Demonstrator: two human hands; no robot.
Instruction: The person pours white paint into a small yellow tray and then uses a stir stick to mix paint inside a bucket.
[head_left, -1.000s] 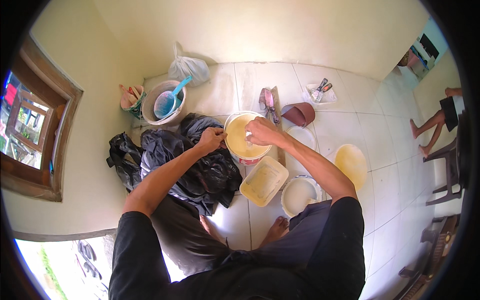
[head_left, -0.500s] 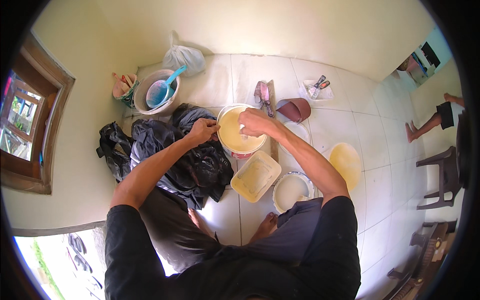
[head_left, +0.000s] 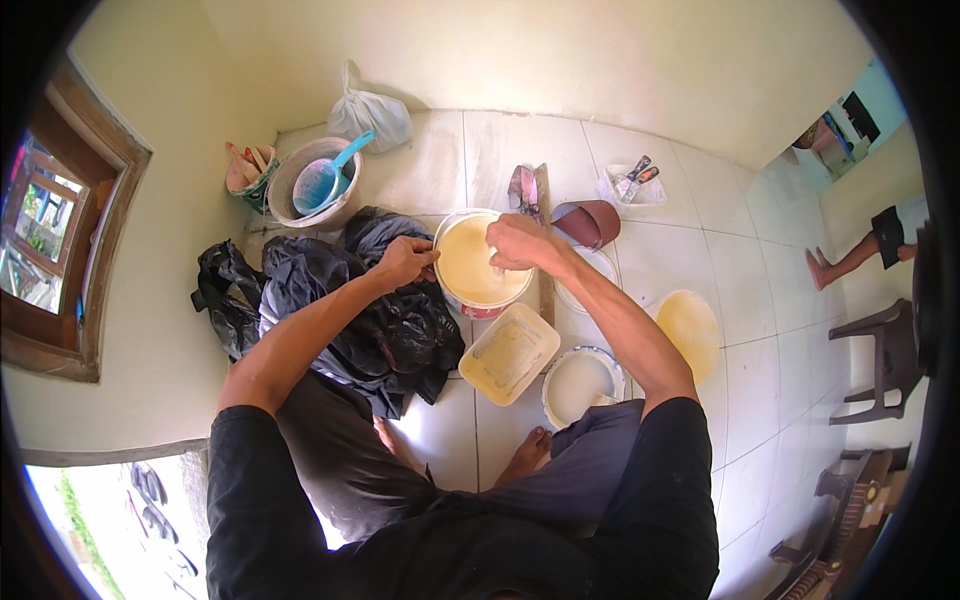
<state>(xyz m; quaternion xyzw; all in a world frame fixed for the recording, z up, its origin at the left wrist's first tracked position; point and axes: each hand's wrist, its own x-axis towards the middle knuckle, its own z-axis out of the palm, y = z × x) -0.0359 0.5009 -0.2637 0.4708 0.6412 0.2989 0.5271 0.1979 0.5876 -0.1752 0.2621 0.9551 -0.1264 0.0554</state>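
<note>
Left hand: fingers closed on the left rim of the round bucket, apparently to steady it. Right hand: fingers curled over the opening; from where I stand, I cannot tell whether they grip anything. The bucket stands upright on the tiled floor, between black plastic and a wooden strip, presumably for easy reach. Contents: pale yellow, creamy fluid.
</note>
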